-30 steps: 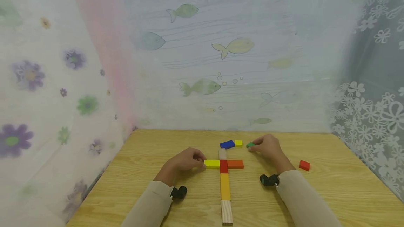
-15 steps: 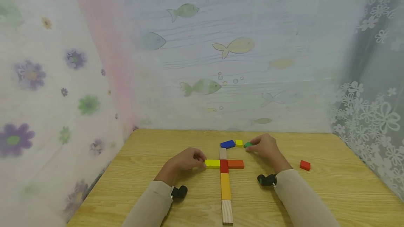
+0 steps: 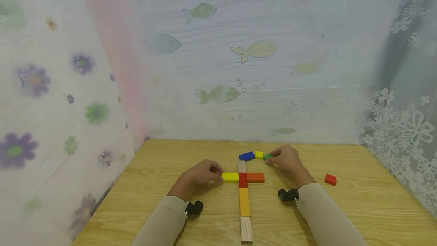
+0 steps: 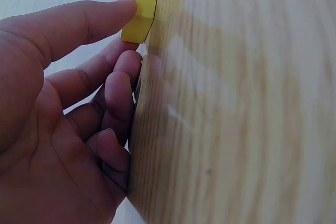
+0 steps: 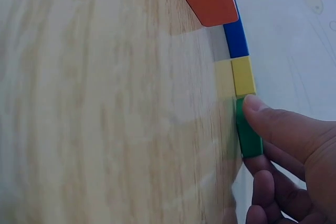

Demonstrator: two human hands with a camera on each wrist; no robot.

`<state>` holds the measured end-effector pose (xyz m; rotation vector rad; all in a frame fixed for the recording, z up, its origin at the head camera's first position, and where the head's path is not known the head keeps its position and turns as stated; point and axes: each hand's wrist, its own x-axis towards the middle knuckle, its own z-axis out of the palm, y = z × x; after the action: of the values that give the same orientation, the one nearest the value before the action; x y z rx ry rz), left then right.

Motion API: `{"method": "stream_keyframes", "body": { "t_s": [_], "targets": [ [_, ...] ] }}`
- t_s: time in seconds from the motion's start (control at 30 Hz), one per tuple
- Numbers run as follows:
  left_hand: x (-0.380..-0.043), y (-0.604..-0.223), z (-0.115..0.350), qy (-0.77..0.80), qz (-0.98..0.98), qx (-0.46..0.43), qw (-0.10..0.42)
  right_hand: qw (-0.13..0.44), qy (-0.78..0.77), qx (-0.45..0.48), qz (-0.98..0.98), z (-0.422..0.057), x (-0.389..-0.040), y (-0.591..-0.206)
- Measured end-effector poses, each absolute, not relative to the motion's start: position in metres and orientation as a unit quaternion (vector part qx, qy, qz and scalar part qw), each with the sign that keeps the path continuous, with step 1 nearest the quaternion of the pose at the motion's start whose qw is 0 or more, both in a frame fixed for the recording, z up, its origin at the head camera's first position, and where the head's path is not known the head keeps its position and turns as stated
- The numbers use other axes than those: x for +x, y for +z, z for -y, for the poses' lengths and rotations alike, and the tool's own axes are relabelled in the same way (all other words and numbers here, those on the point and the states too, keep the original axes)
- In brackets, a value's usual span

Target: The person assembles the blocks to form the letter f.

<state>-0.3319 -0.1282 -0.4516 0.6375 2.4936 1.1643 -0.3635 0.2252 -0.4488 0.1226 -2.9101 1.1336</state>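
My left hand (image 3: 204, 173) pinches the outer end of a long yellow block (image 3: 230, 177) between thumb and index finger; in the left wrist view the thumb (image 4: 105, 17) lies on its side. Its other end meets a dark red block (image 3: 242, 180), with an orange block (image 3: 255, 178) across from it. My right hand (image 3: 287, 161) holds a small green block (image 5: 249, 132) by thumb and fingers, its end right at a small yellow block (image 5: 243, 76). A blue block (image 3: 247, 156) lies on that block's left.
Below the dark red block run an amber block (image 3: 244, 201) and a bare wood block (image 3: 246, 229). A pale block (image 3: 241, 166) stands above it, just under the blue one. A loose red block (image 3: 330, 179) lies to the right on the wooden table (image 3: 164, 215).
My right hand has slid the green block left, closing the gap to the small yellow block. The left hand stays on the long yellow block.
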Motion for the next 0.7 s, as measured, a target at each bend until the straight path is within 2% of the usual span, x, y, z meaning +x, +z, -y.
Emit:
{"method": "stream_keyframes", "body": {
  "t_s": [0.7],
  "targets": [
    [-0.3306,-0.4506,0.1273,0.406,-0.875,0.213,0.155,0.010,0.366,0.043,0.930,-0.2256,-0.3667,-0.4521]
  ]
}}
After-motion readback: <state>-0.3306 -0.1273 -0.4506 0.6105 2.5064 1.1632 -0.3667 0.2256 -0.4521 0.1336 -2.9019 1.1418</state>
